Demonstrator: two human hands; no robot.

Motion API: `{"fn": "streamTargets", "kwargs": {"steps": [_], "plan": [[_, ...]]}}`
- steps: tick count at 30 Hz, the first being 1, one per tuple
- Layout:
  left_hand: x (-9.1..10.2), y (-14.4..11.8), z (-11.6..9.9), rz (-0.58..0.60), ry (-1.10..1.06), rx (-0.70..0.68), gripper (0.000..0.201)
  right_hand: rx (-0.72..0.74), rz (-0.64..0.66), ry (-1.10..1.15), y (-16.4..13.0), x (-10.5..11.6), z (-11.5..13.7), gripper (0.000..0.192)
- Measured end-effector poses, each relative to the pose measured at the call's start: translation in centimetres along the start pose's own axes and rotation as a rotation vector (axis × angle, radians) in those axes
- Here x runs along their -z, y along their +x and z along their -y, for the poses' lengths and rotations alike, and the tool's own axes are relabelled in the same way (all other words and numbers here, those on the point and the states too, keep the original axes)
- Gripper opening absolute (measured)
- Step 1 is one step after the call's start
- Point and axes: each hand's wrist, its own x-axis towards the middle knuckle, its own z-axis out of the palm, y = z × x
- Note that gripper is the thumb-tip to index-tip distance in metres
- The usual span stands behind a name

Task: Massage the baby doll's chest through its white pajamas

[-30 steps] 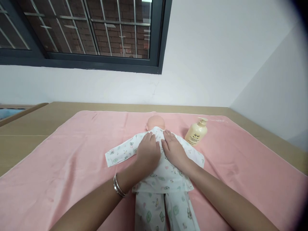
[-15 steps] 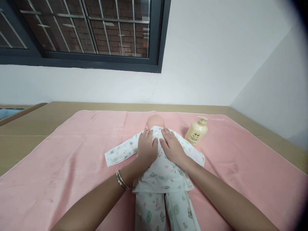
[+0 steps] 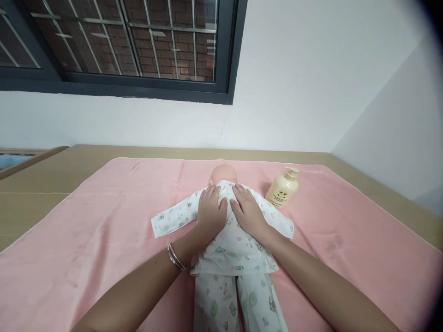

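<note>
1. The fingers (image 3: 207, 196) of the left hand (image 3: 211, 213) were stretched out flat and close together, grasping nothing, pressed palm-down on the upper back of the baby doll in white printed pyjamas (image 3: 235, 249).
2. The right hand (image 3: 247, 213) lay just beside the left in the same way, its fingers spread flat and released, with the tips near the doll's collar.
3. The doll lay along the middle of the pink towel (image 3: 86, 230), its bald head (image 3: 224, 175) pointing away from the person, sleeves spread to either side and legs running towards the bottom edge of the view.
4. A pair of silver bangles (image 3: 176, 258) sat on the left wrist.
5. A cream plastic pump bottle (image 3: 282, 190) stood tilted on the towel, near the doll's sleeve on the right side.
6. The towel covered a tan tabletop (image 3: 41, 184), which met a white wall (image 3: 294, 92) below a dark-framed window (image 3: 138, 50).
</note>
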Motion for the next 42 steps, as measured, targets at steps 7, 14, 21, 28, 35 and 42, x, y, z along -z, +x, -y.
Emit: {"fn": "streamTargets", "kwargs": {"steps": [7, 14, 21, 28, 35, 42], "plan": [[0.0, -0.1, 0.1, -0.011, -0.003, -0.012, 0.038, 0.005, -0.019, 0.013, -0.2, 0.0, 0.0, 0.055], [0.0, 0.0, 0.0, 0.002, 0.007, 0.001, 0.037, -0.004, -0.005, 0.007, -0.2, 0.1, 0.2, 0.055], [0.5, -0.5, -0.5, -0.031, 0.075, -0.064, 0.036, 0.036, 0.051, -0.030, 0.3, 0.6, -0.4, 0.058], [1.7, -1.2, -1.8, -0.006, 0.169, -0.182, 0.030, 0.019, 0.084, -0.079, 0.7, 1.0, -1.2, 0.062], [1.9, 1.5, -0.2, 0.116, 0.066, -0.027, 0.024, -0.012, 0.055, -0.190, -2.4, 0.8, 3.0, 0.056], [0.6, 1.0, 0.0, 0.080, 0.051, 0.036, 0.035, 0.002, 0.106, -0.095, -1.2, 1.4, 2.0, 0.057]]}}
